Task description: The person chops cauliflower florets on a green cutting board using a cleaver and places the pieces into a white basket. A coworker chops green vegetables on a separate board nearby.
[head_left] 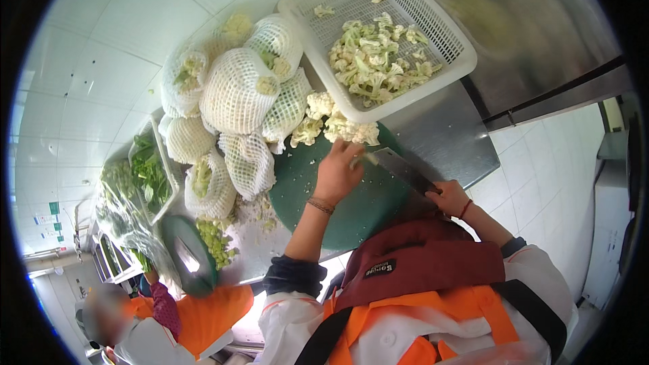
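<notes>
Over the round green cutting board, my left hand pinches a small cauliflower floret, slightly blurred and partly covered by the fingers. A cleaver is gripped by its handle in my right hand; its blade points towards the left hand, the tip close to the floret. Larger cauliflower chunks lie at the board's far edge, just beyond my left fingers. Small white crumbs are scattered over the board. Behind the chunks stands a white perforated plastic basket with many cut florets inside.
Several cauliflower heads in foam net sleeves are piled on the left of the steel counter. Beyond them are a bin of leafy greens, a second green board with a knife, and chopped green pieces. Another person works there.
</notes>
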